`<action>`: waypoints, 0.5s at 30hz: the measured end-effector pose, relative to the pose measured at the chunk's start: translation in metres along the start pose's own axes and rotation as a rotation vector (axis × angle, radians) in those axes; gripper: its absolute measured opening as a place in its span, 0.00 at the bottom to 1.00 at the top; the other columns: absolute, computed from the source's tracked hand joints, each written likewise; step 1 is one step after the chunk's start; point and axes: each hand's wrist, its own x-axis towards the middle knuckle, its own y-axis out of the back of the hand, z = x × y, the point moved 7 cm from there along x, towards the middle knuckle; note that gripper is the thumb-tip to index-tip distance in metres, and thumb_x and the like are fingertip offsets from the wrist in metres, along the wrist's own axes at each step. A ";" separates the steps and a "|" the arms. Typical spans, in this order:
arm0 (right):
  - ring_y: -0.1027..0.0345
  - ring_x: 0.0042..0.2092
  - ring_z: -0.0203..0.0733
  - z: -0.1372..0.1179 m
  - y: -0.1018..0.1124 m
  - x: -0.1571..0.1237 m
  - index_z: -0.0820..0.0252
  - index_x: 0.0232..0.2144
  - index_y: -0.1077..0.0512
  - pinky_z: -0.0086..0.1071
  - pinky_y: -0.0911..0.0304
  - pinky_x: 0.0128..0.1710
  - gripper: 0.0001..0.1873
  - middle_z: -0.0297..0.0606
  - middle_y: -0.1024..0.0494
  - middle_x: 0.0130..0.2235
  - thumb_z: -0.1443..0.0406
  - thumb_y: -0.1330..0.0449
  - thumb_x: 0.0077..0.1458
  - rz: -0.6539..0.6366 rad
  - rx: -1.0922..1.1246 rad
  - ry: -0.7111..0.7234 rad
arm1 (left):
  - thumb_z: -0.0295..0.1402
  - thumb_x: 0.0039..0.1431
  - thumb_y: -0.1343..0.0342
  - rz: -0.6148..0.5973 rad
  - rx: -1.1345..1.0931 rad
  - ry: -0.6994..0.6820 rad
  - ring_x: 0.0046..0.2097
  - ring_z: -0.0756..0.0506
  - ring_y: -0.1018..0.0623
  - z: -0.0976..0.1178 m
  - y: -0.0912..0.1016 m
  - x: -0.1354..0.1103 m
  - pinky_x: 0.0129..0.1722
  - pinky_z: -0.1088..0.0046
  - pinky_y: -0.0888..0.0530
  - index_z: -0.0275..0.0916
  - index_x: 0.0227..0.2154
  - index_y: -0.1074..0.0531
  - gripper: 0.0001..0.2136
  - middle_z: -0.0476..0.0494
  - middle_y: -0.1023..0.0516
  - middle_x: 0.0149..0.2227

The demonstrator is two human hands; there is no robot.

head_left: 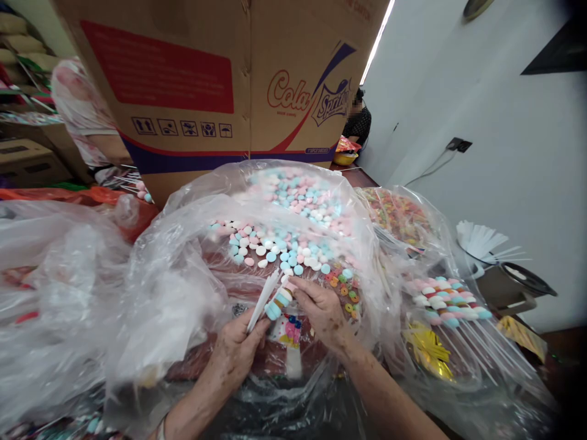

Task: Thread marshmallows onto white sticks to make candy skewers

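- Left hand (pixel 241 339) — closed round white sticks (pixel 263 300), at the candy skewer's (pixel 283 298) lower end
- Right hand (pixel 323 308) — pinched narrow at its upper end
- Blue, white and brown layers, tilted between both hands

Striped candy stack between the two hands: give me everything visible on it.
The short stack of light-blue, white and brownish candy pieces looks soft and matte, marshmallow-like, with thin brownish layers between paler ones. It slants, upper end toward the picture's right. The light-blue lower end sits at the bare left hand's fingertips, beside a bundle of thin white sticks; the pinkish-white upper end is at the bare right hand's fingertips. Whether a stick runs through it is hidden.
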 end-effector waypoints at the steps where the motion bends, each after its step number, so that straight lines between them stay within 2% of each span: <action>1: 0.23 0.48 0.45 -0.001 -0.001 0.000 0.52 0.46 0.21 0.39 0.30 0.52 0.16 0.34 0.18 0.47 0.63 0.44 0.58 0.000 -0.011 0.014 | 0.43 0.57 0.49 0.001 0.001 0.003 0.22 0.48 0.35 -0.001 0.000 0.000 0.24 0.74 0.39 0.41 0.19 0.33 0.15 0.54 0.35 0.18; 9: 0.24 0.45 0.43 -0.015 -0.007 -0.003 0.56 0.52 0.25 0.35 0.30 0.47 0.19 0.39 0.19 0.47 0.64 0.47 0.61 -0.045 -0.084 0.109 | 0.43 0.56 0.47 0.062 0.017 0.011 0.21 0.49 0.33 -0.002 0.005 0.001 0.24 0.75 0.37 0.41 0.16 0.32 0.17 0.54 0.32 0.17; 12: 0.24 0.44 0.43 -0.025 -0.007 -0.004 0.61 0.53 0.27 0.35 0.31 0.46 0.20 0.43 0.19 0.46 0.62 0.48 0.62 -0.060 -0.105 0.134 | 0.44 0.54 0.45 0.075 0.018 0.019 0.21 0.49 0.32 -0.009 0.006 0.002 0.23 0.76 0.37 0.40 0.16 0.31 0.17 0.53 0.31 0.17; 15: 0.27 0.47 0.45 -0.032 -0.014 -0.008 0.63 0.55 0.30 0.37 0.32 0.49 0.24 0.45 0.21 0.48 0.61 0.44 0.59 -0.093 -0.122 0.137 | 0.49 0.52 0.43 0.083 -0.023 0.047 0.19 0.50 0.33 -0.022 0.006 0.001 0.19 0.77 0.38 0.40 0.17 0.30 0.19 0.53 0.30 0.16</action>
